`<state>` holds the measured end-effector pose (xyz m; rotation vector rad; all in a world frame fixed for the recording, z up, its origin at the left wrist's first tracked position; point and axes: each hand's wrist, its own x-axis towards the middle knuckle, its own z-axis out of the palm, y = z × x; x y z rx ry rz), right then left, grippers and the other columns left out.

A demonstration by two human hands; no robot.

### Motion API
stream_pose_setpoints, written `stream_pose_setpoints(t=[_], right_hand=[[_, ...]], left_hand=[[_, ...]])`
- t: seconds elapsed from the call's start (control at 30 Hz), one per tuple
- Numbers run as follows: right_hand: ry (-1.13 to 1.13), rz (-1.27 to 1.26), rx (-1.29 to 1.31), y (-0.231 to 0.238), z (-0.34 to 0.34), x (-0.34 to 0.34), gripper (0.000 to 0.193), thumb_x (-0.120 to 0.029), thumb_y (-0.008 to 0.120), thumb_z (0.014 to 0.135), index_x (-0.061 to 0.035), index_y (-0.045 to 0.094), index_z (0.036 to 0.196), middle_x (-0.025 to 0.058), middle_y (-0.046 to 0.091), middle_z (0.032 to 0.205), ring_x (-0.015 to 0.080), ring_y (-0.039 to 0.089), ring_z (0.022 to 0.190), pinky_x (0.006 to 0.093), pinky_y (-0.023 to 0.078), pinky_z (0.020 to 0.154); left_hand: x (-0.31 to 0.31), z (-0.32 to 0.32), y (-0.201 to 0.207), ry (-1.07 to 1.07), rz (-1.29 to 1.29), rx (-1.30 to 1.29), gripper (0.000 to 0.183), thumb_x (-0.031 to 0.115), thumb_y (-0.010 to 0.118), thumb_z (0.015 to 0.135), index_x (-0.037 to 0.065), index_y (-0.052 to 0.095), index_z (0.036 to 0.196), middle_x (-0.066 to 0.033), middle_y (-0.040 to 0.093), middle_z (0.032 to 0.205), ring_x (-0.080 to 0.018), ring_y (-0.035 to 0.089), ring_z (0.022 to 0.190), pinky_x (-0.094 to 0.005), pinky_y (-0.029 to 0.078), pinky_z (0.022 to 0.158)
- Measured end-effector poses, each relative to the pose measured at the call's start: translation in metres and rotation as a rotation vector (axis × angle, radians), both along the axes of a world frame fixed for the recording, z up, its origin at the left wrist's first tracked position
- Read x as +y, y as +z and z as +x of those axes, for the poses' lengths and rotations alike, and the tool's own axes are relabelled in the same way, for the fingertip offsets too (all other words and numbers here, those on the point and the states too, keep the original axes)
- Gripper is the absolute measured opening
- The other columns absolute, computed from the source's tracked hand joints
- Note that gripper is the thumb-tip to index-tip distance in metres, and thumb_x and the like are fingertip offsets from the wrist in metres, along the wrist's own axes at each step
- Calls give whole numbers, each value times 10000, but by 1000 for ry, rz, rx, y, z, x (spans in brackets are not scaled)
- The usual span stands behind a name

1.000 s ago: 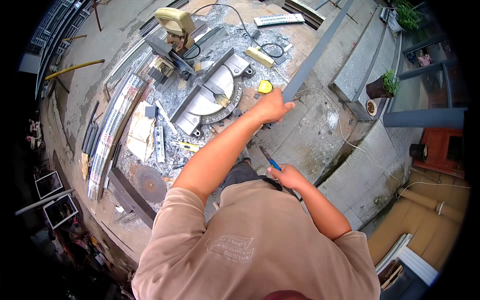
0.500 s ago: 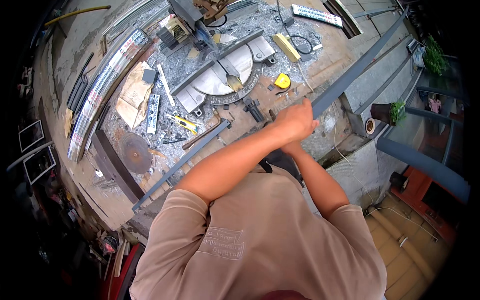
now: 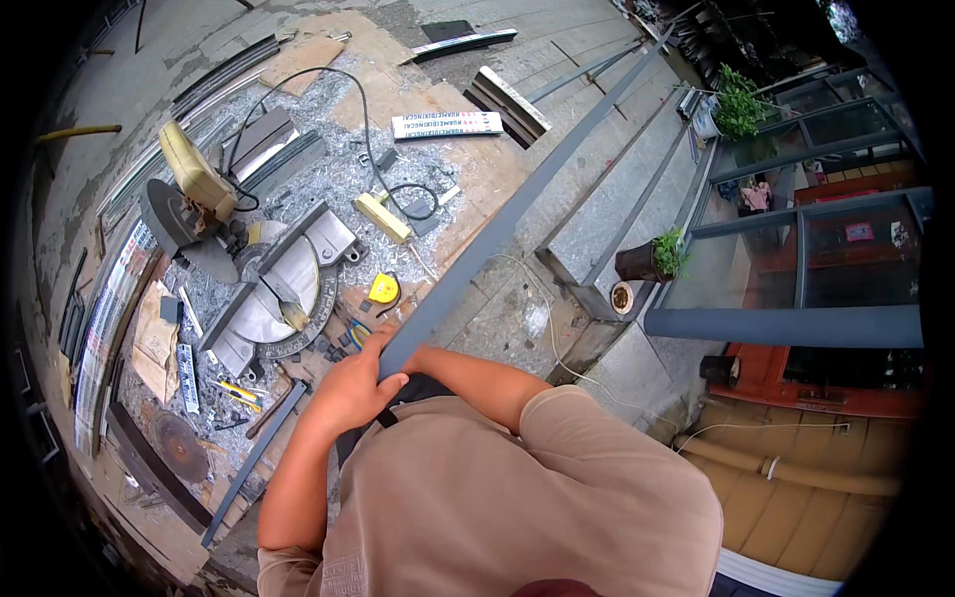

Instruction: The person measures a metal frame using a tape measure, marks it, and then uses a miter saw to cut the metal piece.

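Observation:
A long grey metal profile runs from my waist far out to the upper right. My left hand is closed around its near end, with the thumb lying along the side. My right forearm reaches in under the profile; my right hand is mostly hidden behind it and the left hand, so its fingers do not show clearly. Just beyond my hands lies a yellow tape measure. To their left stands a miter saw with its head raised. A yellow utility knife rests nearer the left.
Metal shavings cover much of the work surface. A thinner grey strip lies along its near edge, beside a round saw blade. A yellow power strip with a black cable sits behind. Potted plants and stone steps are at right.
My view has swung to the right. The left hand and the profile's near end have come back close to my waist; the profile now stretches farther across the view.

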<state>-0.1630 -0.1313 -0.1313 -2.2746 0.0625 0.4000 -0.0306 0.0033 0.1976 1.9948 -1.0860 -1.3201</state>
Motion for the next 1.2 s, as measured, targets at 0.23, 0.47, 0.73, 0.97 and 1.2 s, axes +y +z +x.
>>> stream_pose_setpoints(t=[0.23, 0.47, 0.73, 0.97, 1.2], right_hand=[[-668, -160, 23, 66, -67, -131, 341, -273, 647, 1008, -66, 715, 1271, 226, 695, 1325, 418, 636, 1229, 477, 515, 1065], [-1412, -510, -205, 191, -79, -270, 760, -141, 769, 895, 22, 447, 1564, 281, 573, 1444, 424, 564, 1342, 487, 455, 1151], [-265, -881, -178, 316, -13, -263, 887, -132, 815, 841, -189, 432, 1639, 163, 494, 1599, 359, 361, 1585, 508, 338, 1288], [136, -590, -99, 249, 64, -209, 635, -279, 900, 796, -171, 615, 1353, 107, 686, 1206, 325, 613, 1320, 520, 368, 1251], [226, -690, -218, 200, 138, -152, 463, -259, 902, 802, -87, 624, 1131, 150, 682, 1056, 377, 644, 1079, 508, 468, 1045]], left_hand=[[-19, -37, 25, 64, 3, -398, 518, 240, 809, 905, -9, 562, 1286, -255, 734, 1100, -461, 742, 965, -554, 589, 823], [-17, -49, 13, 92, -17, -446, 450, 241, 823, 902, 18, 548, 1180, -239, 727, 1007, -457, 745, 895, -547, 593, 776], [44, -16, 4, -7, 53, -481, 426, 242, 812, 915, 26, 543, 1164, -221, 725, 1001, -446, 742, 880, -534, 590, 756], [146, 25, -43, 74, 40, -596, 453, 195, 832, 880, 44, 568, 1216, -210, 698, 998, -422, 727, 907, -531, 575, 781], [193, 59, -105, 319, 133, -956, 416, 141, 669, 936, 48, 610, 1336, -150, 677, 1045, -344, 694, 1001, -495, 517, 989]])
